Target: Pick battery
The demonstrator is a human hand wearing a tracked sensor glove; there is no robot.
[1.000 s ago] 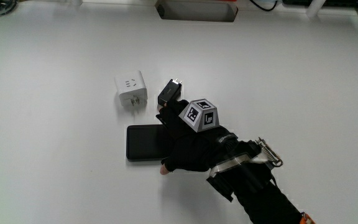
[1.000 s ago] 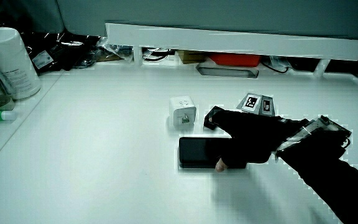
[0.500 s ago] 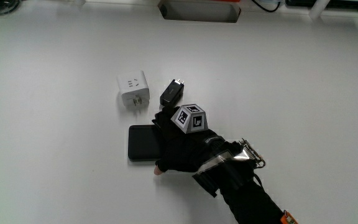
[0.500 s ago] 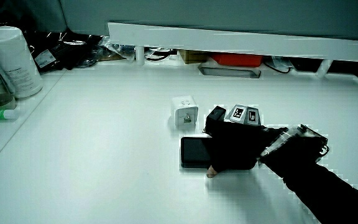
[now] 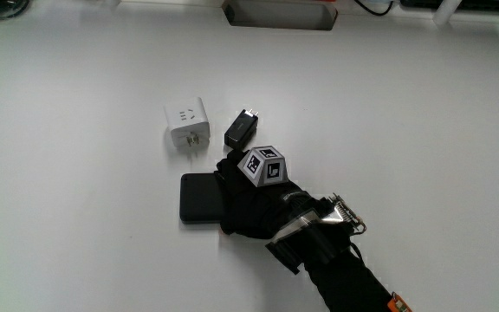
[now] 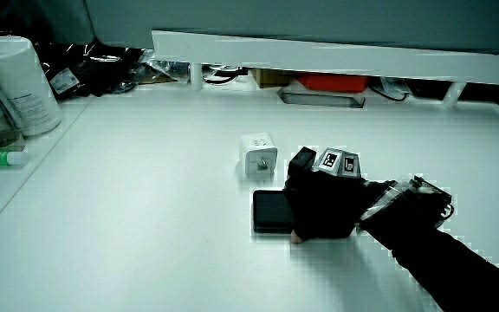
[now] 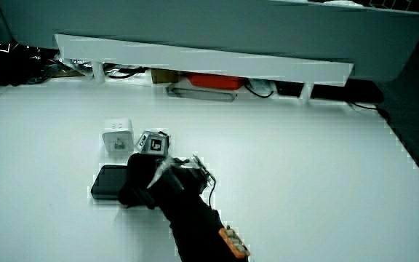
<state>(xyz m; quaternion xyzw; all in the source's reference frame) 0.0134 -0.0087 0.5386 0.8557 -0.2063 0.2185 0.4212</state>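
White and bare around the objects, the tabletop (image 5: 76, 208) is carrying a flat black rectangular battery pack (image 5: 199, 198), over whose nearer end the black-gloved hand (image 5: 254, 206) is lying, fingers curled down around it. A white cube-shaped plug adapter (image 5: 186, 126) and a small black charger block (image 5: 241, 130) are sitting side by side, farther from the person than the battery pack.

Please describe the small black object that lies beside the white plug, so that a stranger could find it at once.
Find the white plug, a pale cube standing alone on the white table. Right beside it lies a small black battery, just farther from the person than the gloved hand. It is short and blocky, unlike the wide, flat black slab partly under the hand.
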